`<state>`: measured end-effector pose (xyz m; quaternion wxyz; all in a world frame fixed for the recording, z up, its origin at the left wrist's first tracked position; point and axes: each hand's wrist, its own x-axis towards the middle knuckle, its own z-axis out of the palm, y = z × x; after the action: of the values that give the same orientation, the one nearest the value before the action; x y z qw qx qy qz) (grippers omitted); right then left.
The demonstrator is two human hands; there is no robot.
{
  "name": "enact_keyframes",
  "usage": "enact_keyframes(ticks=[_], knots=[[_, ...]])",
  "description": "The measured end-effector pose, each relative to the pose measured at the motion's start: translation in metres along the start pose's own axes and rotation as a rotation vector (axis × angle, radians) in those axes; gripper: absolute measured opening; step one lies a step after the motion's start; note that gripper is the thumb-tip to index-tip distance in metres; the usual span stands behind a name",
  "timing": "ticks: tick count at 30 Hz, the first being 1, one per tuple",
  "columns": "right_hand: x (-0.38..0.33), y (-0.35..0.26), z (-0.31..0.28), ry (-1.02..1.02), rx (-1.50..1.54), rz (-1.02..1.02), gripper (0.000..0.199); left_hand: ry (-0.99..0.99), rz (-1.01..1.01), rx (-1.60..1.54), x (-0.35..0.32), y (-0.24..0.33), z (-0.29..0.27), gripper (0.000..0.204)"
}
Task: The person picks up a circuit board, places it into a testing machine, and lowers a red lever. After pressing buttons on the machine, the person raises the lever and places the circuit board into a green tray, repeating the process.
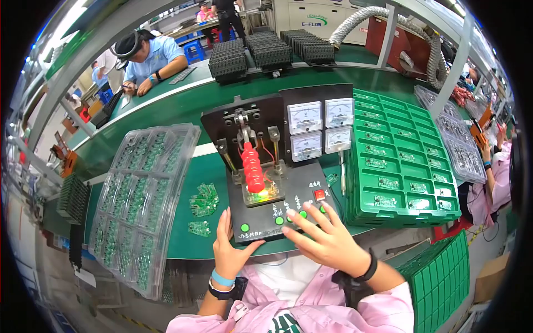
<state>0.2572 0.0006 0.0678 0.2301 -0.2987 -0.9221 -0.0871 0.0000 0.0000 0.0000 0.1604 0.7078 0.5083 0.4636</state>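
In front of me stands a black test fixture (261, 219) with a toggle clamp whose red ribbed handle (253, 169) points down toward me. Under the clamp, a light glows yellow-green and red on the clear plate (264, 195); any board there is mostly hidden. My left hand (229, 251) rests at the fixture's front left corner, thumb and fingers apart, holding nothing. Spread over the green buttons (279, 221) on the front right is my right hand (325, 241), fingertips at the buttons and near the red switch (320, 195). Four panel meters (305, 116) stand behind.
Loose circuit boards (204, 200) lie left of the fixture, beside a clear compartment tray (172, 202) full of boards. Stacked green trays (388, 206) with boards stand at right. Black racks (227, 60) line the back bench. A co-worker (145, 55) sits across; another person's hand (487, 152) is far right.
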Motion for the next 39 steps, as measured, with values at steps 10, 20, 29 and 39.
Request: enact_keyframes(ticks=[10, 20, 29, 39], knots=[[-0.007, -0.019, 0.041, 0.179, 0.05, 0.308, 0.052, 0.213, 0.066, -0.078, -0.007, -0.004, 0.016, 0.091], [0.035, 0.003, 0.022, -0.223, 0.253, 0.333, 0.042, 0.167, 0.117, 0.156, -0.003, 0.004, 0.0, 0.053], [0.098, 0.016, 0.02, 0.186, 0.176, 0.02, 0.039, 0.161, 0.175, 0.203, 0.001, 0.008, 0.002, 0.053], [0.204, 0.062, -0.031, 0.633, 0.133, -0.157, 0.048, 0.125, 0.06, 0.151, -0.012, 0.018, -0.009, 0.047]])
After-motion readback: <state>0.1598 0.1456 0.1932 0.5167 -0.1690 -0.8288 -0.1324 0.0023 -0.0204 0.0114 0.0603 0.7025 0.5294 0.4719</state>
